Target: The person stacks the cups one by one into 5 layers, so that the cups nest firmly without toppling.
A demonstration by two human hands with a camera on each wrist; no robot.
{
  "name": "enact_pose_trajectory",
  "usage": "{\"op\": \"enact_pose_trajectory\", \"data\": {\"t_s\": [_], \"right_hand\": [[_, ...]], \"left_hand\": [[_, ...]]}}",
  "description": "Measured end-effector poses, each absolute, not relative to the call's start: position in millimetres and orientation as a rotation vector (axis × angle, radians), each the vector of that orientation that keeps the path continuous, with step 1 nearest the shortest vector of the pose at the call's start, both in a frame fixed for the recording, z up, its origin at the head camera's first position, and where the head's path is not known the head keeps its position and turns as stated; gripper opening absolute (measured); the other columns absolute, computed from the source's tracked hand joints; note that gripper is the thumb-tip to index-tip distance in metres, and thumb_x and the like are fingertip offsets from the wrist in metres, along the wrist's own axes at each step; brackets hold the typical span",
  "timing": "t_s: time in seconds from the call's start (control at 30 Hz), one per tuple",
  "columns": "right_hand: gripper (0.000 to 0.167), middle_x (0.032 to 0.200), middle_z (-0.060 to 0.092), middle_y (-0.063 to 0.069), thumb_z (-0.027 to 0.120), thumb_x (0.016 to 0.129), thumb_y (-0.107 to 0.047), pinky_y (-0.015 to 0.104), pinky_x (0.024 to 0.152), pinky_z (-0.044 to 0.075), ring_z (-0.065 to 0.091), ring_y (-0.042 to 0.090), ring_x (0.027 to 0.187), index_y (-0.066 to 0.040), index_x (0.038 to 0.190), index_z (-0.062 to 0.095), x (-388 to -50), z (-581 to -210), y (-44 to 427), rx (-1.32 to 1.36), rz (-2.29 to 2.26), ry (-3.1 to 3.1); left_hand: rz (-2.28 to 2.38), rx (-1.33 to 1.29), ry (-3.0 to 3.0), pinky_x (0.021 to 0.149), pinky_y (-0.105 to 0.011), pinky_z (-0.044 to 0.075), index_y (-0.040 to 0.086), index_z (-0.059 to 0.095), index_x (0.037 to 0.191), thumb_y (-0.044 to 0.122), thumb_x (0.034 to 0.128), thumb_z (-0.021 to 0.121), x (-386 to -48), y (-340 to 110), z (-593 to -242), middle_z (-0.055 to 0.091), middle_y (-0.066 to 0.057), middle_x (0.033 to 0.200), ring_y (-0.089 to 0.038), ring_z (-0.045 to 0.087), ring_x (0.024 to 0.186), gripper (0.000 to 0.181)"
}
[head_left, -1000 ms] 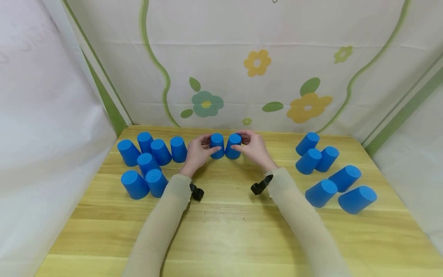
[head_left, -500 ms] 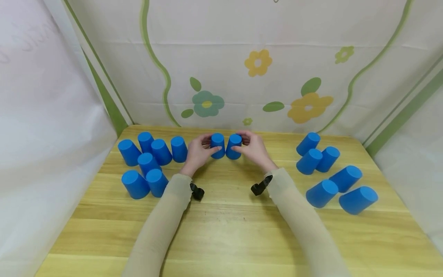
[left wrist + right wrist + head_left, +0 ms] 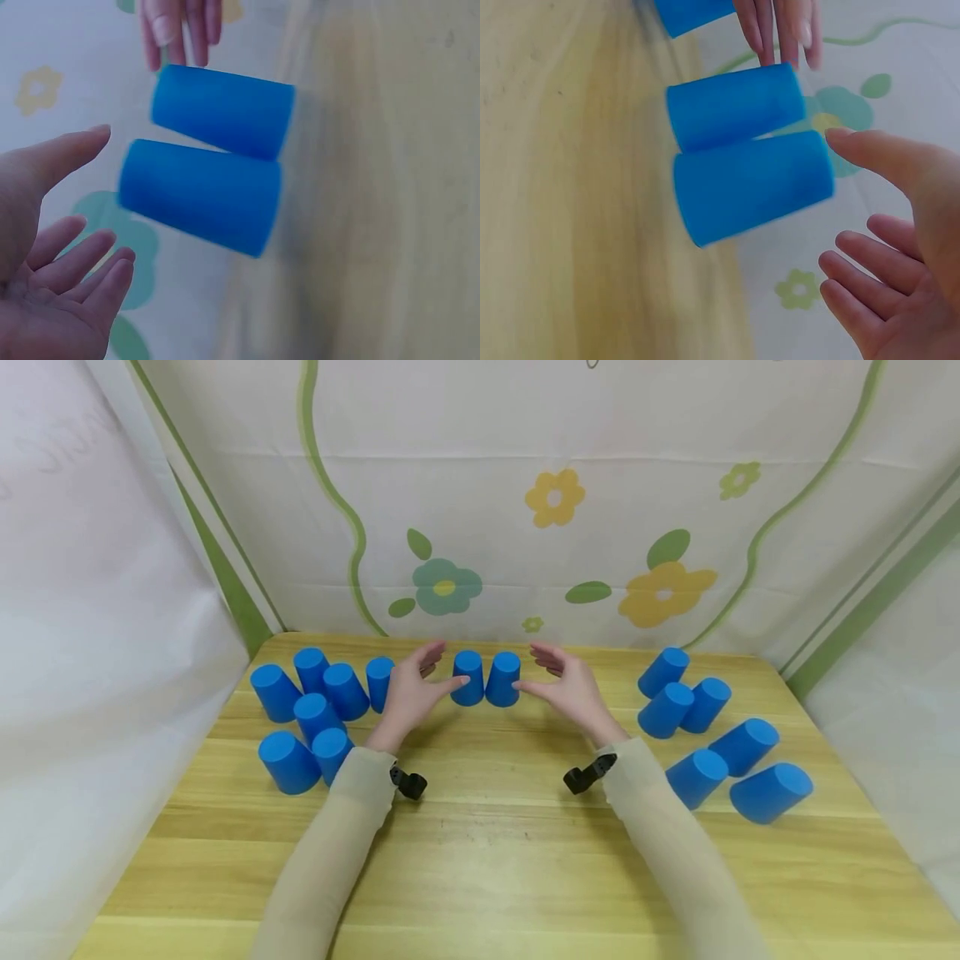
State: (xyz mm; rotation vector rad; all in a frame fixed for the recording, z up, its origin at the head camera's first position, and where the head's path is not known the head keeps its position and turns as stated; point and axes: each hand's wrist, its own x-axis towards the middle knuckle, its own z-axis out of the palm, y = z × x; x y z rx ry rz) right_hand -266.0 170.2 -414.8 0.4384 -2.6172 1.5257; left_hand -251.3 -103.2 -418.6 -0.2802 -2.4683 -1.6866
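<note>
Two blue cups stand upside down side by side near the back of the table, the left cup (image 3: 468, 683) and the right cup (image 3: 503, 683) nearly touching at their bases. My left hand (image 3: 411, 693) is just left of the left cup, thumb and fingers spread; the left wrist view shows a gap between this hand (image 3: 67, 247) and the cup (image 3: 201, 196). To the right of the right cup, my right hand (image 3: 568, 687) is spread as well, its thumb tip close to the cup. In the right wrist view the palm (image 3: 907, 262) holds nothing.
Several upside-down blue cups (image 3: 289, 763) stand at the left of the wooden table (image 3: 480, 860), one (image 3: 379, 683) partly behind my left hand. Several more (image 3: 771, 793) stand at the right. A patterned curtain (image 3: 480, 510) hangs behind the table's back edge.
Both hands have let go of the two middle cups and moved outward, the left hand to the left and the right hand to the right. The cups have stayed standing in place.
</note>
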Motion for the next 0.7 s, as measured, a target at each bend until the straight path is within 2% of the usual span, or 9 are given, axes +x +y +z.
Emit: {"op": "enact_pose_trajectory", "data": {"t_s": [0.27, 0.4, 0.53, 0.7], "right_hand": [[0.074, 0.146, 0.054, 0.011, 0.085, 0.086, -0.032, 0.045, 0.113, 0.038, 0.050, 0.029, 0.134, -0.007, 0.148, 0.052, -248.5, -396.3, 201.1, 0.420, 1.475, -2.614], [0.076, 0.147, 0.054, 0.007, 0.084, 0.086, -0.042, 0.048, 0.112, 0.039, 0.048, 0.029, 0.136, -0.011, 0.148, 0.053, -238.6, -389.1, 217.6, 0.361, 1.425, -2.632], [0.076, 0.146, 0.055, 0.007, 0.083, 0.085, -0.046, 0.047, 0.110, 0.042, 0.049, 0.029, 0.135, -0.014, 0.147, 0.055, -230.3, -385.1, 234.0, 0.319, 1.359, -2.630], [0.076, 0.148, 0.053, 0.009, 0.082, 0.086, -0.045, 0.048, 0.111, 0.040, 0.048, 0.030, 0.136, -0.013, 0.148, 0.054, -221.2, -383.4, 252.9, 0.290, 1.305, -2.640]], "left_hand": [[-1.581, -0.296, -2.425, 0.112, -0.038, 0.040, 0.009, 0.053, 0.148, 0.026, 0.0884, 0.083, -234.8, -129.5, -395.7, 0.056, -0.007, 0.146, -0.025, 0.050, 0.134, 0.069], [-1.488, -0.258, -2.450, 0.112, -0.044, 0.039, 0.012, 0.053, 0.148, 0.032, 0.0882, 0.083, -228.8, -146.1, -388.7, 0.056, -0.004, 0.146, -0.026, 0.049, 0.135, 0.070], [-1.430, -0.220, -2.458, 0.111, -0.048, 0.040, 0.015, 0.055, 0.147, 0.030, 0.0873, 0.084, -223.7, -161.6, -384.6, 0.056, -0.003, 0.146, -0.027, 0.048, 0.135, 0.069], [-1.345, -0.177, -2.492, 0.112, -0.051, 0.038, 0.013, 0.055, 0.147, 0.028, 0.0865, 0.085, -222.6, -176.9, -386.6, 0.054, -0.007, 0.148, -0.029, 0.046, 0.138, 0.069]]}}
